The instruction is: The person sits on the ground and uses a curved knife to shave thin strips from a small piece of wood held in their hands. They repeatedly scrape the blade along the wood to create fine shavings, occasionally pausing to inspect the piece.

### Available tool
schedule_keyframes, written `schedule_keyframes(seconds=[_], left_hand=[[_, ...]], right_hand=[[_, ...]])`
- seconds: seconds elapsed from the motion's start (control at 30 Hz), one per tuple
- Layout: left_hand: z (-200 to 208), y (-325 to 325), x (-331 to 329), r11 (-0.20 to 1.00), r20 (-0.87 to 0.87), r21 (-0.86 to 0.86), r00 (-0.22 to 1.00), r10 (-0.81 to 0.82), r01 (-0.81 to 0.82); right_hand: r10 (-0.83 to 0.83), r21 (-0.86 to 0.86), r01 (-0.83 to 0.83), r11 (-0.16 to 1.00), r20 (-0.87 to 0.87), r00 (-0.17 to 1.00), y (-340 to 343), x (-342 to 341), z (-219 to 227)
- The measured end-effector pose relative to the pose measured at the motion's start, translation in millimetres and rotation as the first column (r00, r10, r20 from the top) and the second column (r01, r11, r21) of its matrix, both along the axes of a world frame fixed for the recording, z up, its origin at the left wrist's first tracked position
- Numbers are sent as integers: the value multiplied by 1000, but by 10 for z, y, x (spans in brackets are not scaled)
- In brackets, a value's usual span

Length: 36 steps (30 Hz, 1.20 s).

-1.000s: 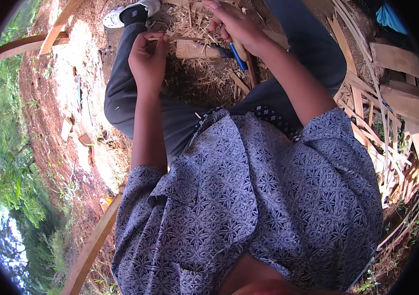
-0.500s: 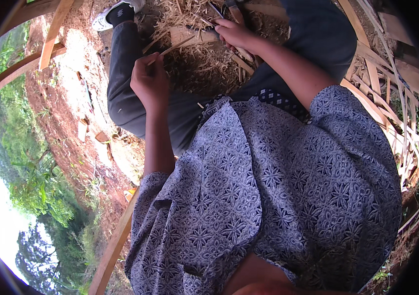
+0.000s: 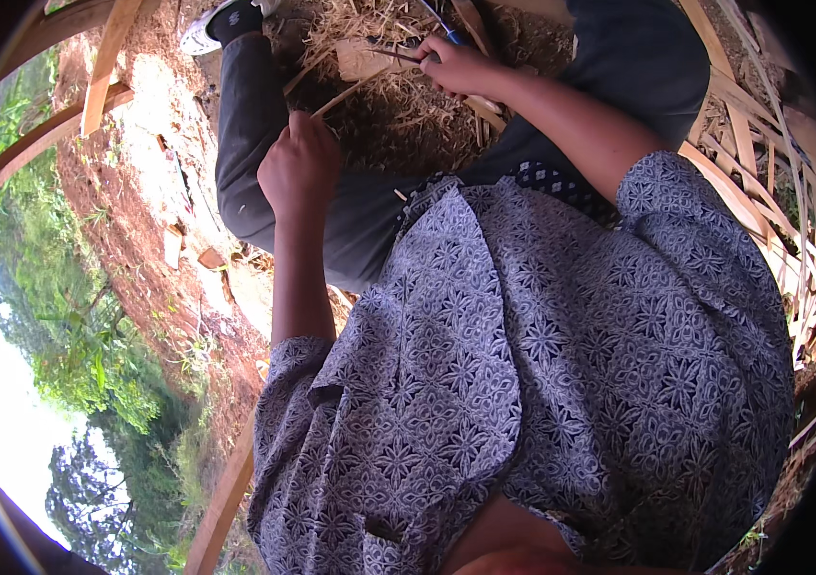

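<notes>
My left hand is closed around a thin pale wooden strip, which slants up and right from the fingers. My right hand is wrapped round a knife with a narrow dark blade; its handle is mostly hidden by the fingers. The blade points left, over a pale flat wood block on the ground, apart from the strip. Just beyond the right hand lies a slender tool with a blue part; its kind I cannot make out.
Wood shavings cover the ground between my bent legs. Long wooden strips are heaped at my right. Curved wooden bars stand at the upper left, with a reddish dirt slope and greenery beyond. A wooden bar rises by my left elbow.
My left hand has come slightly nearer my body and turned, its back now upward. The knife blade now shows clearly left of my right hand. The whole view has shifted a little.
</notes>
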<state>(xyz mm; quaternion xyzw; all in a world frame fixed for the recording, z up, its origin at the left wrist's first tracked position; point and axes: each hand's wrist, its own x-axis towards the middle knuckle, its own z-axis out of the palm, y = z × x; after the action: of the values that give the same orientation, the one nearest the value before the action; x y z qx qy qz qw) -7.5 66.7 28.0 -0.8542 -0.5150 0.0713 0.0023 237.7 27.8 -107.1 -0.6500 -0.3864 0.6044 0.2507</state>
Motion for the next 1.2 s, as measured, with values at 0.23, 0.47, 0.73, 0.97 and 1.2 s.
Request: schedule_keyframes(seconds=[0.23,0.47,0.73,0.97,1.2], left_hand=[[-39,-247,13,994,94,-75,993,-68,75],[-10,-295,66,985,113,-59,982,-153,161],[21,-235,106,979,190,-97,969,-157,178],[14,-242,148,992,181,-66,979,-91,105],[29,-224,274,994,176,-37,980,-91,99]], right_hand=[[59,430,-53,901,-2,998,-263,-662,366],[80,366,-101,925,71,994,-266,-465,156],[121,275,-105,956,-40,992,-248,-428,474],[34,384,-5,923,-68,997,-294,-533,549],[33,268,-6,963,-95,995,-227,-462,643]])
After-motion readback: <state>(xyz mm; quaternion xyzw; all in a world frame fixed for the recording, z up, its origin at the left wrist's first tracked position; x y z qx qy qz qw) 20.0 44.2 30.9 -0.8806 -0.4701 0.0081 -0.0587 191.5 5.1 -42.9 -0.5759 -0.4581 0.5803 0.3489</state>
